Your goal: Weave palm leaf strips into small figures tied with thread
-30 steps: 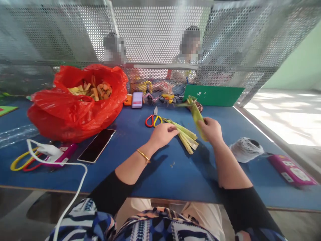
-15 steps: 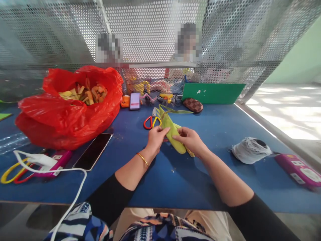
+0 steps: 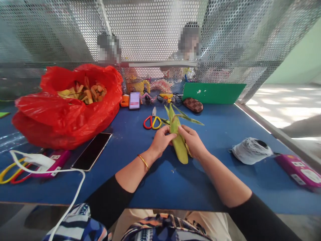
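Observation:
Over the middle of the blue table I hold a bundle of green corn husk [image 3: 179, 147] between both hands. Its narrow leaf tips point away from me and its broad rounded end points toward me. My left hand [image 3: 162, 140] pinches its left side, thumb lying on top. On the opposite side my right hand [image 3: 192, 140] grips it, the thumb on top and the other fingers partly hidden. A thin strip of leaf [image 3: 192, 119] sticks out to the right beyond my hands. Scissors with one red and one yellow handle [image 3: 152, 122] lie just beyond my left hand.
A red plastic bag [image 3: 62, 127] of orange-brown pieces stands at left, near a dark phone [image 3: 92, 152], a white cable [image 3: 81, 187] and more scissors [image 3: 11, 170]. White string [image 3: 250, 151] and a magenta power strip [image 3: 298, 170] lie right. A perforated screen [image 3: 150, 30] stands behind.
The husk has shifted slightly right and toward me and turned more upright in view. Its tips have spread apart, and my left hand has moved right with it.

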Tool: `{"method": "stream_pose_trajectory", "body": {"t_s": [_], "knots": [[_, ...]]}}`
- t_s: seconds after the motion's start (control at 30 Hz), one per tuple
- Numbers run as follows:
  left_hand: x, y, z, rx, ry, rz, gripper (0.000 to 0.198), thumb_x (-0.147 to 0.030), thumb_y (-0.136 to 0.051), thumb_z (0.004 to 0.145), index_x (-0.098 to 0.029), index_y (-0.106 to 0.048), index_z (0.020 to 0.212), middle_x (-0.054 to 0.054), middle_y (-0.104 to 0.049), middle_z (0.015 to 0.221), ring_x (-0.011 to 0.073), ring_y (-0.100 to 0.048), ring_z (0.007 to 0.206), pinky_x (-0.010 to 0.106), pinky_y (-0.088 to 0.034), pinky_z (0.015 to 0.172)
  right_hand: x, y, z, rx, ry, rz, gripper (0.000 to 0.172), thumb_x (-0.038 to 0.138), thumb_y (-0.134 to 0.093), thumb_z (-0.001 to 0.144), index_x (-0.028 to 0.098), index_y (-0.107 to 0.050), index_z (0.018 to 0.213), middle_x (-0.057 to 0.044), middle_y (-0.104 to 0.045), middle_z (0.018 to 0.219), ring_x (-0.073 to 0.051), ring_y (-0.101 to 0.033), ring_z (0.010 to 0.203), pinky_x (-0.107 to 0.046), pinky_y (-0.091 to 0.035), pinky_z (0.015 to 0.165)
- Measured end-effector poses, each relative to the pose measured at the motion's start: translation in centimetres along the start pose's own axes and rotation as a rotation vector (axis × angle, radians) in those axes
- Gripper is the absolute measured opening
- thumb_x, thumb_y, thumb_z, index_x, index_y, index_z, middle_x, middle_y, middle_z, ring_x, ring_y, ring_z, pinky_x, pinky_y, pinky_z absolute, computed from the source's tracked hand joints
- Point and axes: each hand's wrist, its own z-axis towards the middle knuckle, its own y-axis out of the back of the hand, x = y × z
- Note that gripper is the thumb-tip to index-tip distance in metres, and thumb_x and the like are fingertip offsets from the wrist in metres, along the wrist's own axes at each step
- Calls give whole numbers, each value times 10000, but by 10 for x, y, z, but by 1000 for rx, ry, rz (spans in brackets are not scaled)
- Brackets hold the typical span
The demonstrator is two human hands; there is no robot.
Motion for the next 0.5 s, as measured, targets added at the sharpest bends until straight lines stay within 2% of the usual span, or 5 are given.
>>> {"method": "stream_pose_trajectory", "body": {"t_s": [0.1, 0.17, 0.23, 0.3, 0.5], "knots": [[-3, -2, -4, 122, 74, -11, 221, -304, -722, 652, -182, -537, 662, -19, -593, 620, 120, -569, 545, 229, -465, 498, 6, 2, -2, -82, 33, 88, 360, 525, -743, 631, 218, -624, 776, 10, -640, 696, -149, -561, 617, -286, -449, 592], [-4, -1, -4, 60, 79, -15, 274, -396, -718, 693, -179, -551, 685, -4, -606, 639, 124, -578, 549, 230, -452, 493, 9, 2, -3, -76, 30, 123, 358, 471, -788, 586, 214, -631, 779, 16, -642, 684, -147, -562, 609, -283, -448, 589], [-4, 0, 0, -119, 41, -45, 327, -448, -745, 689, -175, -574, 744, 11, -627, 705, 125, -598, 603, 223, -451, 511, 11, 1, -5, -22, -9, 148, 362, 445, -805, 568, 215, -634, 789, 23, -643, 673, -140, -559, 594, -275, -437, 577], [-4, 3, 4, -214, 10, -103, 370, -442, -795, 649, -170, -606, 812, 22, -650, 781, 122, -612, 672, 219, -465, 557, 12, -2, -7, 36, -43, 138, 352, 435, -806, 570, 216, -640, 789, 35, -631, 646, -124, -535, 563, -259, -409, 551], [-7, 8, 9, -140, 52, -307, 314, -390, -825, 622, -161, -645, 740, -2, -650, 697, 104, -594, 623, 236, -475, 615, 12, -6, -11, 84, -85, 128, 352, 400, -792, 567, 229, -670, 849, 22, -673, 720, -126, -548, 574, -254, -412, 546]]}}
